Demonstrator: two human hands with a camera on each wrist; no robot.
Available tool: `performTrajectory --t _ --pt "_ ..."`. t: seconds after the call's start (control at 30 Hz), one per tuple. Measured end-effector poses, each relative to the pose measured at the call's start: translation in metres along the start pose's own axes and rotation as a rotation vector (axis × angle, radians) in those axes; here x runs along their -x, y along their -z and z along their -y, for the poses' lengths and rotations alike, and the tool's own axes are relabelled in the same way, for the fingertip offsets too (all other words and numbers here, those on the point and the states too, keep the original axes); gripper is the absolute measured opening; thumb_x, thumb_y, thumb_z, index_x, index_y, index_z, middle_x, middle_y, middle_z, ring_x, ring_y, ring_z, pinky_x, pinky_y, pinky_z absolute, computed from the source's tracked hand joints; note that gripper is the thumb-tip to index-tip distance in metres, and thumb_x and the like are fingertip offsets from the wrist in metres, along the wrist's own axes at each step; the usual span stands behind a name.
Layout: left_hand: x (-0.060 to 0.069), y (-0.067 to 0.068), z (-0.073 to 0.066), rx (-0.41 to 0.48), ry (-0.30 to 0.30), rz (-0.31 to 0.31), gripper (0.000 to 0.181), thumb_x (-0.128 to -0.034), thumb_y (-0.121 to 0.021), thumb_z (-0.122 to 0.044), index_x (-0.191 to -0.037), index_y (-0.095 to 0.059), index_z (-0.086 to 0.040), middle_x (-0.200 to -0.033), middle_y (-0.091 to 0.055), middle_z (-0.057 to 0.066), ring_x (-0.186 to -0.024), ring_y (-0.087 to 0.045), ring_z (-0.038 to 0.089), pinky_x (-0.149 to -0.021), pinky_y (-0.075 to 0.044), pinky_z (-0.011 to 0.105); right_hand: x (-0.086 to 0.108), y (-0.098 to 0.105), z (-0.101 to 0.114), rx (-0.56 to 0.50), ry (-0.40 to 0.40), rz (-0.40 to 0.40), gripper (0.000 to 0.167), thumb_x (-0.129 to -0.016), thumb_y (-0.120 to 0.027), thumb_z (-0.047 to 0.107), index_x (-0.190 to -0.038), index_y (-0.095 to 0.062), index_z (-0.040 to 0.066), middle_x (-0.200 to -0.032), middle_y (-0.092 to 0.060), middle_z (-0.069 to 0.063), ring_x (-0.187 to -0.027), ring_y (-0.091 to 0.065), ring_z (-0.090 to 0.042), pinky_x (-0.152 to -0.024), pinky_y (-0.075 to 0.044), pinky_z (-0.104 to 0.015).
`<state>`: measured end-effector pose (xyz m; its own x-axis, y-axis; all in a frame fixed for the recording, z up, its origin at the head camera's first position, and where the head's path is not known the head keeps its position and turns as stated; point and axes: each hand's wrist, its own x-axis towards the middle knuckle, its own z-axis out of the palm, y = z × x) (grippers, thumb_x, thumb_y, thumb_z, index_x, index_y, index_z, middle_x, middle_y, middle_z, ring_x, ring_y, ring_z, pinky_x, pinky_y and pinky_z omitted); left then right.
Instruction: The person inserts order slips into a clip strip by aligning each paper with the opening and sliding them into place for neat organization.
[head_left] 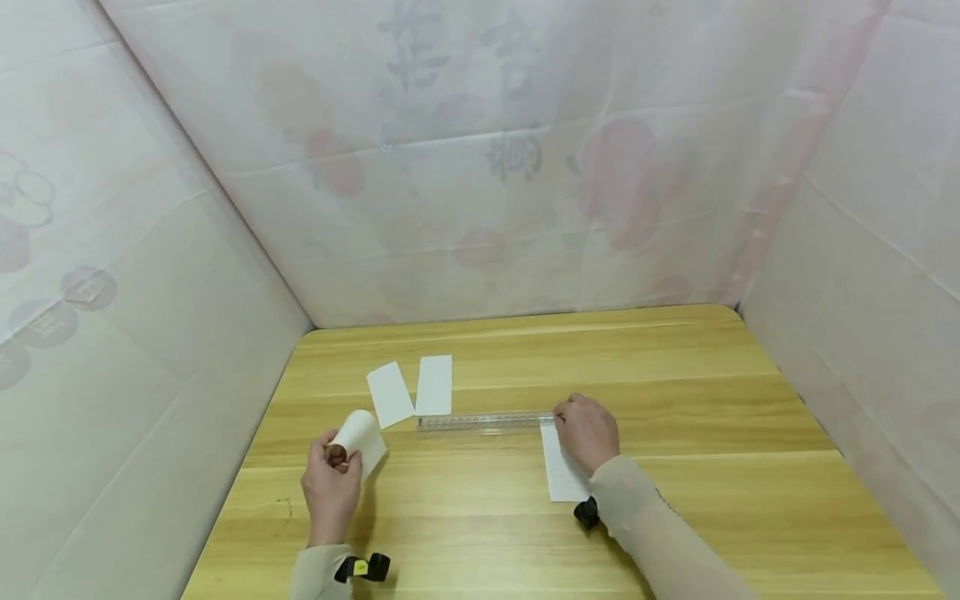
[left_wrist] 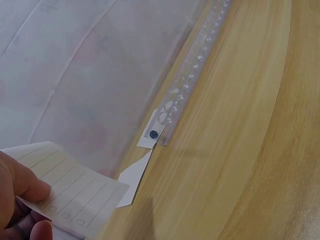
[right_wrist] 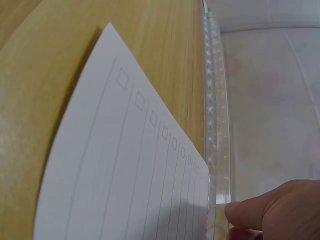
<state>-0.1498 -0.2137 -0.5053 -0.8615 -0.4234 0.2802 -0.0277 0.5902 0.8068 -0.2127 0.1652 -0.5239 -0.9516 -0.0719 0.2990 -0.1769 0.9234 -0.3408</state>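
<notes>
At left, a person's left hand (head_left: 332, 483) grips a white roll of lined paper (head_left: 354, 432) above a yellow wood-grain tabletop (head_left: 465, 517), thumb and fingers clamped on its near end, where brown shows. The roll's long axis slants from that near-left end toward the far right, its body extending beyond the fingertips. A loose sheet printed with lines and small boxes (left_wrist: 75, 187) hangs off it to the right; the left wrist view shows the thumb pressed on this sheet.

Just beyond the roll lies a white rectangular paper slip (head_left: 390, 395), its far end tipped leftward. Beside it, a second white paper slip (head_left: 434, 385) points almost straight away from the person, its near end meeting the left end of a clear plastic ruler (head_left: 480, 422).

The ruler lies crosswise at center, its long axis running left to right, nearly parallel to the table's far edge. Toward its right end, a white lined paper slip with a row of small boxes (head_left: 561, 471) stretches from the ruler toward the person.

At right, the right hand (head_left: 587, 433) pinches the ruler's right end between thumb and fingers, the ruler's length reaching leftward from them.
</notes>
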Motion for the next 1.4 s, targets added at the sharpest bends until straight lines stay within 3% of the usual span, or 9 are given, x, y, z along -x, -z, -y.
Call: performTrajectory --t 0.23,0.47,0.53,0.63,0.73,0.8,1.0,1.23,1.4 --pt "0.001 -0.003 -0.002 0.003 -0.033 0.003 0.049 -0.0841 -0.067 0.002 -0.131 -0.05 0.002 -0.089 -0.064 0.012 -0.07 -0.057 0.015 -0.06 -0.047 0.018 -0.001 0.001 0.0 0.005 -0.009 0.021 0.008 -0.085 -0.07 0.011 -0.087 -0.078 0.012 -0.082 -0.065 -0.001 -0.073 -0.061 -0.019 -0.063 -0.052 -0.037" --pt "0.004 -0.007 -0.003 -0.019 -0.036 0.063 0.067 -0.0883 -0.063 0.001 -0.146 -0.03 0.007 -0.092 -0.063 0.012 -0.074 -0.055 0.016 -0.063 -0.046 0.021 0.0 0.001 -0.001 0.014 0.004 0.008 0.007 -0.085 -0.071 0.011 -0.086 -0.078 0.012 -0.079 -0.064 0.0 -0.07 -0.06 -0.017 -0.06 -0.051 -0.035" --pt "0.004 -0.009 -0.002 -0.023 -0.046 0.066 0.055 -0.0886 -0.063 0.001 -0.139 -0.042 0.006 -0.09 -0.063 0.012 -0.073 -0.055 0.017 -0.061 -0.046 0.022 0.0 0.001 -0.001 0.015 0.007 0.006 0.007 -0.085 -0.071 0.011 -0.087 -0.078 0.012 -0.079 -0.063 0.0 -0.069 -0.059 -0.017 -0.059 -0.05 -0.035" --pt "0.004 -0.011 0.0 -0.03 -0.074 0.064 0.028 -0.0885 -0.063 0.001 -0.116 -0.061 0.005 -0.084 -0.062 0.01 -0.069 -0.054 0.017 -0.058 -0.045 0.025 0.0 0.0 -0.002 0.019 0.008 0.002 0.007 -0.085 -0.071 0.011 -0.086 -0.077 0.011 -0.079 -0.063 0.0 -0.069 -0.059 -0.016 -0.059 -0.05 -0.034" --pt "0.005 -0.012 0.002 -0.033 -0.082 0.067 0.011 -0.0899 -0.062 0.0 -0.1 -0.066 0.003 -0.079 -0.062 0.01 -0.067 -0.054 0.017 -0.055 -0.045 0.026 0.0 -0.001 -0.001 0.024 0.007 0.0 0.008 -0.085 -0.07 0.011 -0.086 -0.078 0.012 -0.079 -0.062 0.001 -0.069 -0.059 -0.016 -0.059 -0.05 -0.034" --pt "0.006 -0.013 0.002 -0.032 -0.064 0.077 0.01 -0.0917 -0.06 -0.002 -0.099 -0.065 0.002 -0.078 -0.061 0.009 -0.066 -0.054 0.017 -0.055 -0.045 0.026 0.001 -0.002 -0.001 0.032 0.008 0.005 0.009 -0.086 -0.069 0.012 -0.086 -0.078 0.012 -0.079 -0.062 0.001 -0.07 -0.059 -0.016 -0.059 -0.05 -0.034" --pt "0.009 -0.014 -0.003 -0.015 -0.069 0.106 0.015 -0.095 -0.056 -0.005 -0.104 -0.064 0.004 -0.076 -0.062 0.009 -0.065 -0.053 0.016 -0.054 -0.044 0.026 0.002 -0.004 0.0 0.025 0.005 0.008 0.012 -0.087 -0.066 0.011 -0.086 -0.078 0.012 -0.081 -0.063 0.001 -0.071 -0.059 -0.016 -0.059 -0.05 -0.033" --pt "0.014 -0.018 -0.01 0.031 -0.004 0.207 0.049 -0.0943 -0.056 -0.003 -0.141 -0.04 0.001 -0.078 -0.057 0.007 -0.061 -0.046 0.013 -0.052 -0.04 0.025 0.004 -0.001 0.0 0.018 0.019 0.004 0.013 -0.087 -0.064 0.009 -0.087 -0.078 0.011 -0.082 -0.064 -0.001 -0.071 -0.059 -0.017 -0.061 -0.05 -0.034" --pt "0.022 -0.023 -0.014 0.051 0.006 0.263 0.05 -0.0941 -0.057 -0.002 -0.141 -0.04 -0.001 -0.075 -0.053 0.006 -0.059 -0.044 0.013 -0.051 -0.038 0.025 0.005 0.0 -0.001 0.014 0.031 0.026 0.012 -0.087 -0.065 0.01 -0.09 -0.077 0.01 -0.084 -0.065 -0.002 -0.073 -0.06 -0.018 -0.063 -0.051 -0.035"
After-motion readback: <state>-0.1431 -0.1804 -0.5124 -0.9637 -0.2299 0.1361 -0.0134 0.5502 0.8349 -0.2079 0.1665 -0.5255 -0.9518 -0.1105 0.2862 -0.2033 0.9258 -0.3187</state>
